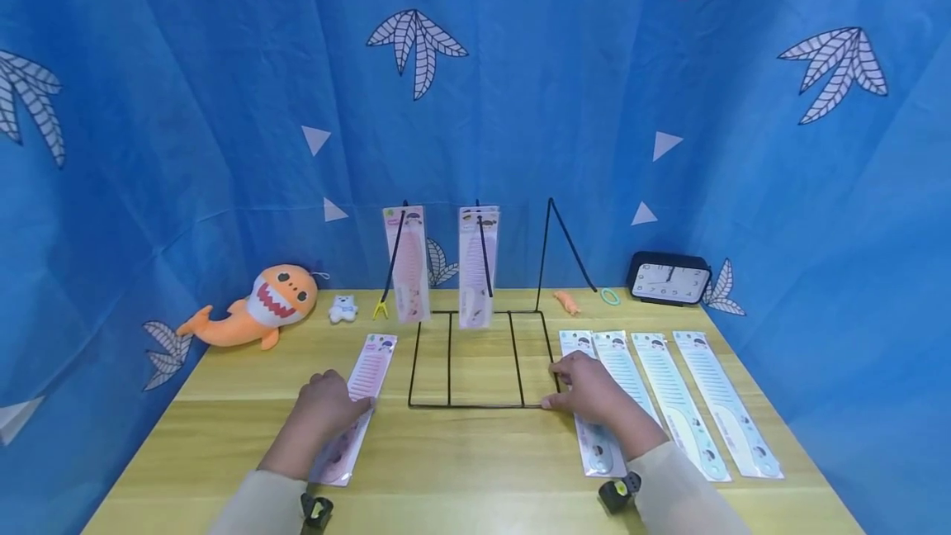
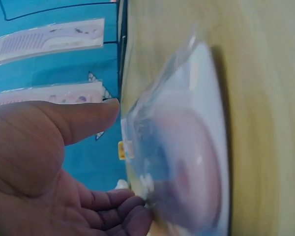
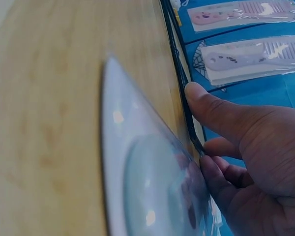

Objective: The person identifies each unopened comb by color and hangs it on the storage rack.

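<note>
A pink comb in a clear-fronted package (image 1: 371, 366) lies on the table, with my left hand (image 1: 327, 403) over its middle. The thumb is extended near one long edge and the bent fingers touch the other side, as the left wrist view shows. At the near right corner of a black wire rack (image 1: 475, 407), my right hand (image 1: 587, 386) holds the frame between thumb and fingers. It partly covers a pale green packaged comb (image 1: 598, 448). From the rack's hooks hang a pink packaged comb (image 1: 407, 271) and, in the middle, purple packaged combs (image 1: 475, 279).
More green packaged combs (image 1: 672, 403) lie in a row at the right. Behind are an orange shark plush (image 1: 278, 304), a small white bear (image 1: 343, 309), an orange figurine (image 1: 567, 301), a green ring (image 1: 610, 296) and a black clock (image 1: 669, 279). A blue curtain (image 1: 520, 106) hangs behind.
</note>
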A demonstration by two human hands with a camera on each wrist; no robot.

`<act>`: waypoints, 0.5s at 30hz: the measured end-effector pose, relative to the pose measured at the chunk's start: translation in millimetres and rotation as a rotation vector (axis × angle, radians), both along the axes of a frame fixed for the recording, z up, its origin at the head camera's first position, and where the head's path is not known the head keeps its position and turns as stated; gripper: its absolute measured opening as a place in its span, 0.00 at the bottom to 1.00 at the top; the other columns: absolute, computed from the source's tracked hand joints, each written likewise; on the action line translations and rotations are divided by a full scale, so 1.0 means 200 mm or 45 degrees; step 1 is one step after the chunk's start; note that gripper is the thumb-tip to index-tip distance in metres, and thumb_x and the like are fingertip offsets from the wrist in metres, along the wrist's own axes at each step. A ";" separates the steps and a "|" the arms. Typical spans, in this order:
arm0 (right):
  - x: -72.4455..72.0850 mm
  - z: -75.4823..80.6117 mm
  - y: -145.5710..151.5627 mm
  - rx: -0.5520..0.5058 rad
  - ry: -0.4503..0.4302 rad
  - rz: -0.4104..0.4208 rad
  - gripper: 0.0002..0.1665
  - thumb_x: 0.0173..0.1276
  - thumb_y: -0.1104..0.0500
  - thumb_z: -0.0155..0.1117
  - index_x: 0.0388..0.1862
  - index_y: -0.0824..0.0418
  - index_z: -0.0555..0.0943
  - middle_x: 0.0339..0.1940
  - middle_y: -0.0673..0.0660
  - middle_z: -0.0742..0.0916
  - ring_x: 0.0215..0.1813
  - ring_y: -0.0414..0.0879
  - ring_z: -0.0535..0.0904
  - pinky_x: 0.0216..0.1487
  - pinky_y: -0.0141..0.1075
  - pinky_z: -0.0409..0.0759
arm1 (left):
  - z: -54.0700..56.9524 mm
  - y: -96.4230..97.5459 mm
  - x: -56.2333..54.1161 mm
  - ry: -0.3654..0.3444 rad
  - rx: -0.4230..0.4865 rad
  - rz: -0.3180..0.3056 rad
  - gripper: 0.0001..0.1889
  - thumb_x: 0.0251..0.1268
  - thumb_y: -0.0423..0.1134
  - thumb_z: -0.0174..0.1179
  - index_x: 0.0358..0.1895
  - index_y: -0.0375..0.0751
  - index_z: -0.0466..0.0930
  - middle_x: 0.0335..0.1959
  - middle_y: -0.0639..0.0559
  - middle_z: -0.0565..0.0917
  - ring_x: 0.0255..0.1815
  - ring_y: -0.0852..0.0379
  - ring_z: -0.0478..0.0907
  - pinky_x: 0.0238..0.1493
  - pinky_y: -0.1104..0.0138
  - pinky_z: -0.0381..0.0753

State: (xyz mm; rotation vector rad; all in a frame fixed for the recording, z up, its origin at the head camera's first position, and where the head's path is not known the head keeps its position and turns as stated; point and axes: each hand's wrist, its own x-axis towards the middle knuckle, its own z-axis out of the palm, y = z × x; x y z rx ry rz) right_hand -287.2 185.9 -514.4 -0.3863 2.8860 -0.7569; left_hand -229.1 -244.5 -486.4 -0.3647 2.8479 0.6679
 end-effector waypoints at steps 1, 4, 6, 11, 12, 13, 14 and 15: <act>0.00 0.00 0.00 -0.006 0.002 0.002 0.45 0.61 0.46 0.87 0.73 0.64 0.83 0.64 0.61 0.85 0.62 0.53 0.83 0.70 0.55 0.84 | -0.01 0.00 -0.01 0.012 -0.001 0.012 0.45 0.69 0.53 0.72 0.66 0.11 0.67 0.50 0.26 0.75 0.50 0.36 0.76 0.52 0.43 0.86; 0.00 0.01 0.00 -0.018 0.006 0.012 0.46 0.61 0.46 0.87 0.73 0.65 0.82 0.63 0.61 0.85 0.61 0.53 0.84 0.70 0.55 0.84 | -0.02 0.00 -0.02 0.038 -0.023 0.030 0.42 0.64 0.49 0.75 0.62 0.11 0.71 0.48 0.27 0.75 0.49 0.36 0.74 0.49 0.46 0.86; 0.00 0.01 -0.01 -0.018 0.003 0.009 0.46 0.61 0.46 0.87 0.73 0.65 0.82 0.63 0.62 0.85 0.62 0.54 0.84 0.71 0.55 0.84 | -0.03 -0.01 -0.02 0.049 -0.027 0.021 0.39 0.62 0.46 0.76 0.59 0.11 0.73 0.46 0.27 0.75 0.48 0.35 0.75 0.49 0.45 0.86; 0.01 0.00 -0.01 -0.002 -0.001 -0.023 0.45 0.61 0.47 0.87 0.73 0.64 0.82 0.65 0.62 0.85 0.63 0.54 0.84 0.71 0.54 0.84 | -0.01 -0.07 -0.01 0.032 -0.002 -0.046 0.33 0.61 0.39 0.75 0.57 0.12 0.74 0.45 0.27 0.75 0.46 0.33 0.77 0.52 0.40 0.88; 0.01 0.00 -0.01 -0.002 0.000 -0.026 0.45 0.61 0.47 0.87 0.73 0.64 0.82 0.65 0.62 0.85 0.63 0.55 0.84 0.71 0.54 0.84 | -0.01 -0.09 -0.01 0.030 0.003 -0.058 0.32 0.61 0.39 0.75 0.57 0.12 0.74 0.44 0.27 0.76 0.46 0.34 0.78 0.51 0.40 0.88; 0.01 0.00 0.00 0.000 0.003 -0.026 0.45 0.61 0.47 0.88 0.73 0.64 0.82 0.65 0.62 0.85 0.63 0.55 0.84 0.71 0.54 0.85 | 0.00 -0.10 -0.01 0.021 0.006 -0.069 0.32 0.61 0.38 0.74 0.57 0.13 0.74 0.44 0.27 0.76 0.46 0.34 0.78 0.51 0.40 0.88; 0.01 0.00 0.00 0.000 0.006 -0.025 0.45 0.61 0.47 0.88 0.73 0.64 0.82 0.65 0.62 0.85 0.62 0.55 0.85 0.71 0.54 0.85 | 0.00 -0.11 -0.01 0.014 0.010 -0.080 0.31 0.61 0.37 0.74 0.57 0.13 0.74 0.44 0.27 0.76 0.45 0.34 0.78 0.51 0.40 0.88; 0.01 0.00 0.00 -0.003 0.003 -0.028 0.45 0.61 0.47 0.88 0.73 0.64 0.82 0.65 0.62 0.85 0.63 0.55 0.85 0.71 0.54 0.85 | 0.01 -0.12 -0.01 0.006 0.018 -0.086 0.30 0.61 0.37 0.73 0.56 0.13 0.73 0.44 0.27 0.76 0.45 0.34 0.78 0.50 0.40 0.88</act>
